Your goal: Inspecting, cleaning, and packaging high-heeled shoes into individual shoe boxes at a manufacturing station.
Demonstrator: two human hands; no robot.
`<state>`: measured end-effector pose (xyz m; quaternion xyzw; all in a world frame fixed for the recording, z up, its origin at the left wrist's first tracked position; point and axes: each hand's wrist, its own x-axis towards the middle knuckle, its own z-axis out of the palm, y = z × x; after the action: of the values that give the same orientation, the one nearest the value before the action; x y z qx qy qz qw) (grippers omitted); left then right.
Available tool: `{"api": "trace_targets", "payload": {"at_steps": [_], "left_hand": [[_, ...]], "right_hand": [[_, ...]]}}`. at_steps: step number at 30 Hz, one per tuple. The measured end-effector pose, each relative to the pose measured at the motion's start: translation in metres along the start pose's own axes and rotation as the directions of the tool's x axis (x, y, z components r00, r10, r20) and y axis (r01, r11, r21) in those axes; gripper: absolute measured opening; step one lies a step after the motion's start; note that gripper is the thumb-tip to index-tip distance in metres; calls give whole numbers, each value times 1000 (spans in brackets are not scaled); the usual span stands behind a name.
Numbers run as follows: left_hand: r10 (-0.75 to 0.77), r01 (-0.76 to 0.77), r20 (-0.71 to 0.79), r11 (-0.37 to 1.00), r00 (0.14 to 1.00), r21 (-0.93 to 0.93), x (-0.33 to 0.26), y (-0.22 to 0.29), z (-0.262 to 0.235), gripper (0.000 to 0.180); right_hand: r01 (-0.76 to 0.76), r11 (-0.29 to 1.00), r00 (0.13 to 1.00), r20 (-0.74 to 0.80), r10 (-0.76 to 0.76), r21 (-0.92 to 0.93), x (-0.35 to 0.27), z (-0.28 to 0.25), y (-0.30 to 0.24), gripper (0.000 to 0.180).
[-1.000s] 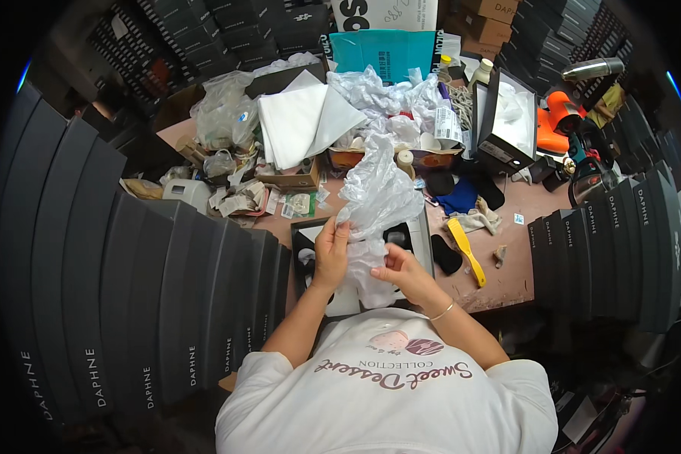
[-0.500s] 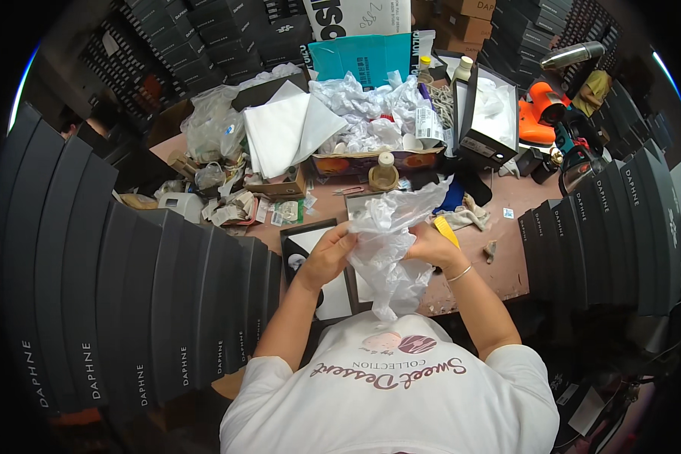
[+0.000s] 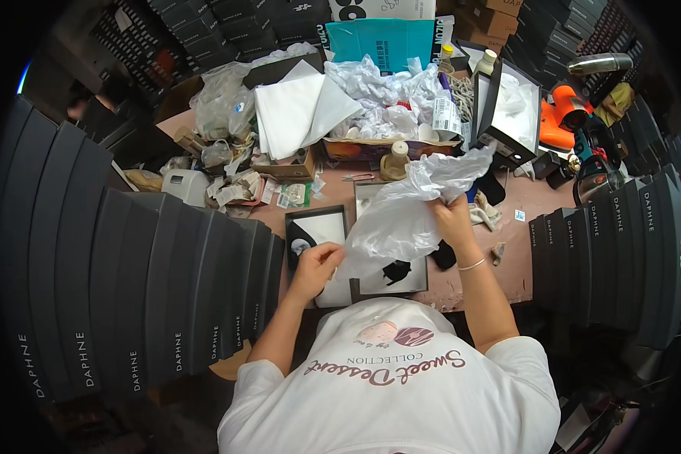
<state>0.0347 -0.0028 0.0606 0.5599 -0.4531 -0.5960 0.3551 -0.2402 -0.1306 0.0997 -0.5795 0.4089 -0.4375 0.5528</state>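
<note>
A thin, crumpled sheet of white tissue paper is spread between my two hands above the bench. My right hand grips its right side in closed fingers. At the lower left edge of the sheet, my left hand pinches it between thumb and fingers. Beneath the paper lies an open shoe box, partly covered, with a small black item inside. Left of it sits a second dark box part with a white lining and a black item at its left side. A dark object lies under my right wrist.
Tall stacks of dark shoe boxes stand left and right. At the back are a carton of crumpled paper, a stack of white sheets, a bottle and an orange tool. A cloth lies right.
The bunched tissue paper has opened out. My hands have moved apart, the right one up and rightward, the left one down and leftward. The box and black item beneath now show.
</note>
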Motion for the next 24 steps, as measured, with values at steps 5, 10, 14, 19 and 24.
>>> {"api": "trace_targets", "payload": {"at_steps": [5, 10, 14, 19, 24], "left_hand": [[419, -409, 112, 907, 901, -101, 23, 29, 6, 108], [257, -248, 45, 958, 965, -146, 37, 39, 34, 43], [411, -435, -147, 877, 899, -203, 51, 25, 1, 37], [720, -714, 103, 640, 687, 283, 38, 57, 8, 41], [759, -735, 149, 530, 633, 424, 30, 88, 54, 43]], "right_hand": [[51, 998, 988, 146, -46, -32, -9, 20, -8, 19], [304, 888, 948, 201, -246, -346, -20, 27, -29, 21], [646, 504, 740, 632, -230, -573, -64, -2, -58, 26], [153, 930, 980, 176, -98, -333, -35, -56, -60, 55], [318, 891, 791, 608, -61, -324, -35, 11, -38, 53]]}}
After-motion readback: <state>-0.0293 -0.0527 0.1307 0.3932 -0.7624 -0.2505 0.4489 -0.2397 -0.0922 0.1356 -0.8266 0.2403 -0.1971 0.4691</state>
